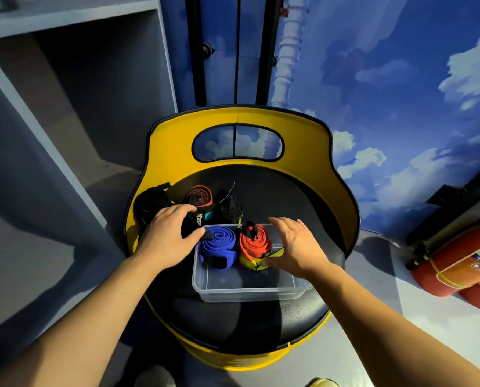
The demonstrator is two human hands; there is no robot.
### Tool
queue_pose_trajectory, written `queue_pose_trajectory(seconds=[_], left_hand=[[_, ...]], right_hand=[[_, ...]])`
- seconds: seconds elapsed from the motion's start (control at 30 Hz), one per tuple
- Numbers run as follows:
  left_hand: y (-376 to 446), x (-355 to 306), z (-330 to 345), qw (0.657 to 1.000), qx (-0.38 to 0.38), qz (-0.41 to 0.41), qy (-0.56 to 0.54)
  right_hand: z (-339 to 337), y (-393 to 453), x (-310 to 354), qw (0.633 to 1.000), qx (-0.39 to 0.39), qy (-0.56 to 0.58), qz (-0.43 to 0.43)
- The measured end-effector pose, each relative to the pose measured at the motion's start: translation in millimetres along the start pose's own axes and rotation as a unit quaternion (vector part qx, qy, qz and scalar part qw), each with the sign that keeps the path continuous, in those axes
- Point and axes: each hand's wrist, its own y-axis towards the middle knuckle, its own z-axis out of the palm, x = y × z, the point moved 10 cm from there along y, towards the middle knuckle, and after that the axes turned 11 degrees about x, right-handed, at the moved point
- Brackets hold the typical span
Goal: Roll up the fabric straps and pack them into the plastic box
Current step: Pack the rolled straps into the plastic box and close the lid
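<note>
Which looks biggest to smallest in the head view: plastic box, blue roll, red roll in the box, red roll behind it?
1. Plastic box.
2. Blue roll and red roll in the box: look alike, no ranking.
3. Red roll behind: looks smallest, but it lies farther away, so unsure.

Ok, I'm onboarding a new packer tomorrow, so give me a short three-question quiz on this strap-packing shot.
1. True or false: the plastic box already holds two rolled straps.
2. Which colour is the roll in the box nearer the left hand? A) black B) blue C) green
3. Fill in: a red roll not yet packed lies on the black ____, beyond the box.

Key:
1. True: the blue roll and a red and yellow roll stand side by side at the far end.
2. B. The right hand is by the red and yellow one.
3. Seat, beside a black roll.
</note>
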Motion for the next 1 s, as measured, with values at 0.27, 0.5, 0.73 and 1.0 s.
queue_pose_trajectory(seconds=[0.27, 0.5, 0.73, 1.0], left_hand=[[24.3, 43.3, -21.4, 0.992, -0.013, -0.089, 0.089], [43.4, 83.8, -9.5, 0.979, 0.024, -0.146, 0.139], [47.1, 94.0, -9.1, 0.976, -0.039, -0.153, 0.149], [44.3, 83.1, -6.3, 0.985, -0.062, -0.109, 0.117]], right_hand=[[-0.4, -0.6, 0.3, 1.0, -0.004, 0.003, 0.0], [-0.4, -1.0, 1.0, 1.0, -0.002, 0.009, -0.002], [0.7, -0.8, -0.8, 1.0, -0.002, 0.018, -0.003], [1.7, 0.1, -0.6, 1.0, -0.003, 0.013, -0.005]])
